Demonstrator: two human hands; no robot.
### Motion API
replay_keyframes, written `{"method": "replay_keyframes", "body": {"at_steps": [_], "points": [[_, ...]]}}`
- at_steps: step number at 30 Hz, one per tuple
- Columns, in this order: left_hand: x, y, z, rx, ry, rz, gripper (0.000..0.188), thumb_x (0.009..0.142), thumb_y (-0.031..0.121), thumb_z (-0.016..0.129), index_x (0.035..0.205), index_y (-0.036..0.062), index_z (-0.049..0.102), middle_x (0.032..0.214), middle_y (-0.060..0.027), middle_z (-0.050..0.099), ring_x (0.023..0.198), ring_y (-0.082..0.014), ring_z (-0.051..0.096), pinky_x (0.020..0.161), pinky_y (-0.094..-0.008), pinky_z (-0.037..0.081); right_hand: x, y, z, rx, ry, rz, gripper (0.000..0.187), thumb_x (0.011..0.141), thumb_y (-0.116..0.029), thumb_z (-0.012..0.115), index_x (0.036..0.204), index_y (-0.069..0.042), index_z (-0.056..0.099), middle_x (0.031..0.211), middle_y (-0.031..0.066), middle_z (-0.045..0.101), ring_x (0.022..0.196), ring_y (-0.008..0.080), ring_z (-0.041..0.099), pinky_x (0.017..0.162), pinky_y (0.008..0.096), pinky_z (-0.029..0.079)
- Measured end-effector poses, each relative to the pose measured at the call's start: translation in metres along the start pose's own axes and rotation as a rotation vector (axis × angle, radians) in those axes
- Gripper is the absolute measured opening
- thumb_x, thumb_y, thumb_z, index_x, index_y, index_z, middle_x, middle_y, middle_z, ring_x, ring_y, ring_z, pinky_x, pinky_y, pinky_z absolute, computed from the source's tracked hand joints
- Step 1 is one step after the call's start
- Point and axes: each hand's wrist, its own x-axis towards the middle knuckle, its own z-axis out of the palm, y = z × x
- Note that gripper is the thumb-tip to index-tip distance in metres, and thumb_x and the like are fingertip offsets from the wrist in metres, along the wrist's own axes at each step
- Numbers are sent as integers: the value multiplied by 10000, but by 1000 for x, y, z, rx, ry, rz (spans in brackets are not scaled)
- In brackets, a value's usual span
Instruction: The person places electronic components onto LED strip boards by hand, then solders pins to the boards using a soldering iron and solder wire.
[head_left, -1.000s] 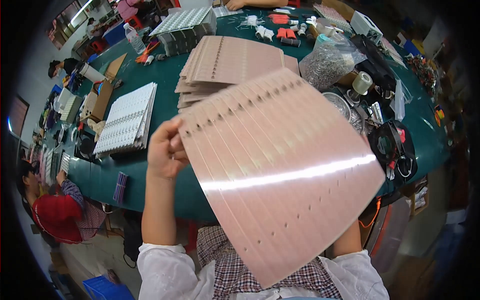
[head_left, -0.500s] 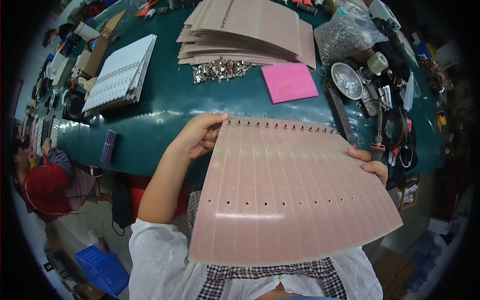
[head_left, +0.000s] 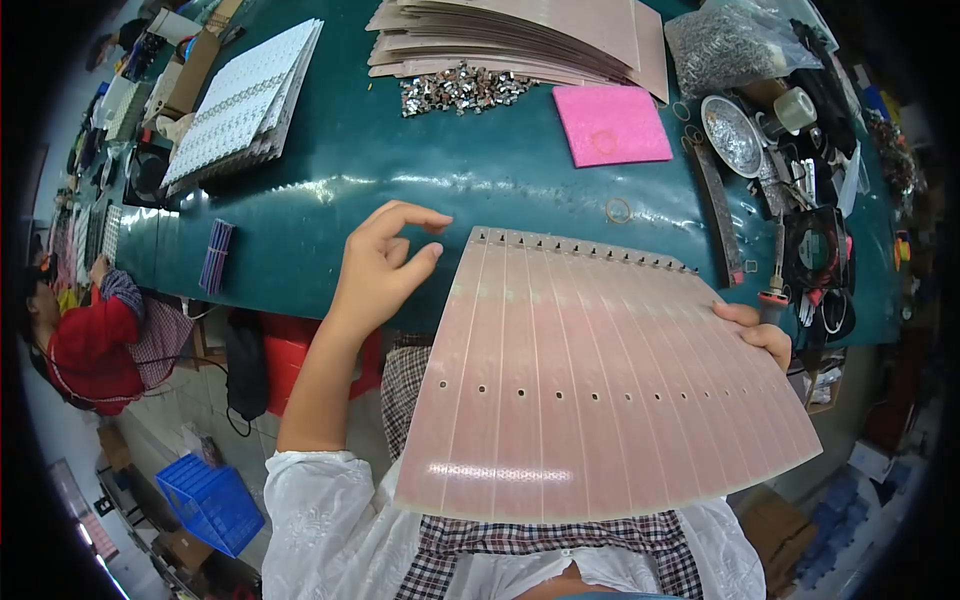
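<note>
My right hand (head_left: 757, 334) grips the right edge of a pinkish flat panel (head_left: 590, 360), its fingertips curled over the top face. The panel is marked into long strips, with a row of holes across it and small metal clips (head_left: 540, 243) along its far edge. It tilts in front of my body, over the near table edge. Just left of the panel's far left corner, my left hand (head_left: 385, 258) is held in the air. Its thumb and forefinger are apart with nothing between them. My right thumb is hidden beneath the panel.
Beyond the panel, a pile of loose metal clips (head_left: 465, 90) lies before a stack of similar panels (head_left: 510, 40). A pink foam pad (head_left: 612, 125) and a rubber band (head_left: 619, 210) are nearby. White perforated boards (head_left: 245, 110) stand left; a soldering iron (head_left: 775, 285) lies right.
My left hand has let go of the panel's far left corner and moved slightly left, its fingers opening. The right hand keeps its grip. The view has shifted a little.
</note>
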Motion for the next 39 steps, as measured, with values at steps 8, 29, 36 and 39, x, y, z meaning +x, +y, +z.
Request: {"method": "replay_keyframes", "body": {"at_steps": [8, 29, 36, 39], "points": [[8, 11, 14, 124, -92, 254, 316, 728, 17, 764, 1039, 63, 732, 1100, -20, 672, 526, -6, 268, 506, -186, 225, 4, -2, -1, -23, -71, -17, 412, 924, -253, 655, 1158, 8, 440, 1208, 397, 515, 1118, 366, 589, 951, 431, 503], [22, 21, 17, 123, -244, 362, 261, 753, 9, 743, 1009, 59, 736, 1004, -91, 722, 904, -192, 695, 710, -262, 524, 8, 10, -20, 23, -241, -116, 475, 902, -194, 685, 1196, 32, 389, 1259, 439, 460, 1154, 401, 597, 875, 400, 571], [29, 10, 18, 118, -269, 461, 250, 744, 23, 777, 991, 59, 754, 991, -72, 731, 691, -55, 579, 470, -199, 274, 11, 17, -31, 52, -303, -141, 465, 906, -187, 683, 1191, 37, 392, 1250, 436, 469, 1137, 400, 607, 864, 393, 575], [27, 17, 17, 143, -304, 369, 218, 767, 21, 742, 982, 60, 743, 980, -85, 728, 880, -208, 700, 677, -272, 529, 5, 8, -19, 47, -174, -68, 442, 910, -186, 678, 1174, 39, 404, 1242, 427, 480, 1110, 387, 619, 868, 392, 569]]}}
